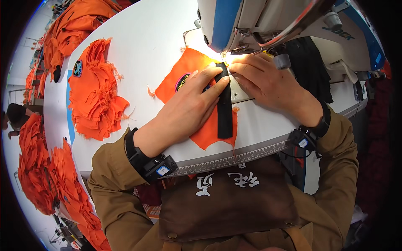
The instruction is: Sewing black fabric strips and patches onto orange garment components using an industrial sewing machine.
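An orange fabric panel [188,64] with an embroidered patch lies on the bed of a Jack sewing machine [226,25]. Along its right side runs a black fabric strip [225,116], its upper end beneath the lit needle area. My left hand [191,103] lies over the panel and partly covers the patch, with thumb and index fingertips pressing on the strip. Close to the needle, my right hand [270,78] has its fingers bunched at the strip's upper right edge; what its fingertips pinch is hidden in glare.
A stack of orange cut panels [94,94] lies left on the white table [141,40]. Black strips [309,66] are piled behind my right hand. A ruler tape [232,158] follows the near edge. More orange fabric [75,28] hangs at the left; a person [19,116] is beyond.
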`<act>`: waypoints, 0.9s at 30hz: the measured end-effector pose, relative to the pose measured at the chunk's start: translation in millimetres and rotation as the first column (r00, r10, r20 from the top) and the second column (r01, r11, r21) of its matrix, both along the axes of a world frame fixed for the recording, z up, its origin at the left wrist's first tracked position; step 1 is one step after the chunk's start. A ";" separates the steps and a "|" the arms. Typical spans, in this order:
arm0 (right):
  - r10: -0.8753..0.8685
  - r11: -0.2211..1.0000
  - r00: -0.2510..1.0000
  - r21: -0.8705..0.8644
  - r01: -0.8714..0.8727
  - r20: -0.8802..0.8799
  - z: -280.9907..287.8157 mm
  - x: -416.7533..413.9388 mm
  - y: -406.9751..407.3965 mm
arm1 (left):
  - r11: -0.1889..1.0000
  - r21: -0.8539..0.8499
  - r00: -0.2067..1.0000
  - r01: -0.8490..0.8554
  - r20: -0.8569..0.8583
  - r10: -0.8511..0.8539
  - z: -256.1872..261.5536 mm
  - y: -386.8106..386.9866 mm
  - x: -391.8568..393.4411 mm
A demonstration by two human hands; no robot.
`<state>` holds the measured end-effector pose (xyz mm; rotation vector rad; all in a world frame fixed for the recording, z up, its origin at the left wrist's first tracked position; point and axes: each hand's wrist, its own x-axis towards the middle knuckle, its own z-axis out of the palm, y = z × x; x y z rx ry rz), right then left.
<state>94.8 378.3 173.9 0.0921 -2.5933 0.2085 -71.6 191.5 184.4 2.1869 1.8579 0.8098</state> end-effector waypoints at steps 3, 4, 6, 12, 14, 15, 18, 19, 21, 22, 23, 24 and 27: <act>0.028 0.999 0.999 -0.026 -0.029 -0.017 -0.8 -2.9 2.4 | 0.999 -0.051 1.000 0.013 0.011 -0.012 2.1 -1.8 -2.2; 0.071 0.996 0.996 -0.052 -0.075 -0.062 -1.2 -3.6 3.3 | 0.998 -0.045 0.999 0.033 0.013 -0.033 2.8 -2.5 -3.2; 0.071 0.997 0.996 -0.010 -0.072 -0.054 -2.1 -3.7 3.7 | 0.998 -0.040 0.998 0.056 0.018 -0.055 3.7 -3.9 -5.1; 0.093 0.996 0.992 0.003 -0.093 -0.082 -2.7 -7.4 3.7 | 0.997 -0.040 0.998 0.063 -0.006 -0.063 2.0 -5.1 -5.7; 0.085 0.996 0.993 0.026 -0.083 -0.078 -2.2 -7.0 4.0 | 0.997 -0.042 0.997 0.061 -0.034 -0.062 0.8 -4.2 -4.4; 0.084 0.996 0.994 0.016 -0.083 -0.072 -2.0 -6.7 4.6 | 0.997 -0.041 0.997 0.063 -0.030 -0.064 0.1 -3.3 -3.4; 0.066 0.997 0.996 -0.024 -0.068 -0.064 -2.3 -5.4 5.0 | 0.999 -0.009 0.999 0.041 -0.025 -0.042 -1.0 -1.3 1.3; 0.059 0.997 0.996 -0.038 -0.062 -0.064 -2.4 -4.9 5.2 | 1.000 -0.021 1.000 0.019 -0.013 -0.019 -1.0 -1.0 3.2; 0.027 0.998 0.998 -0.055 -0.031 -0.058 -2.2 -3.9 5.7 | 0.999 -0.035 1.000 -0.006 -0.005 0.006 -1.3 0.4 7.5; 0.002 0.998 0.999 -0.057 -0.005 -0.052 -2.0 -3.2 5.8 | 0.999 -0.035 0.999 -0.025 0.019 0.026 -1.9 1.7 10.4; 0.003 0.998 0.999 -0.059 -0.006 -0.053 -2.0 -2.7 5.8 | 0.999 -0.031 0.998 -0.044 0.045 0.046 -2.4 2.7 12.9; -0.011 0.998 0.998 -0.064 0.007 -0.063 -1.7 -1.8 5.8 | 0.998 -0.035 0.998 -0.046 0.042 0.047 -3.1 4.5 14.9; -0.024 0.998 0.997 -0.066 0.020 -0.069 -1.7 -0.8 7.0 | 0.999 0.013 0.996 -0.052 0.067 0.051 -4.1 8.0 19.2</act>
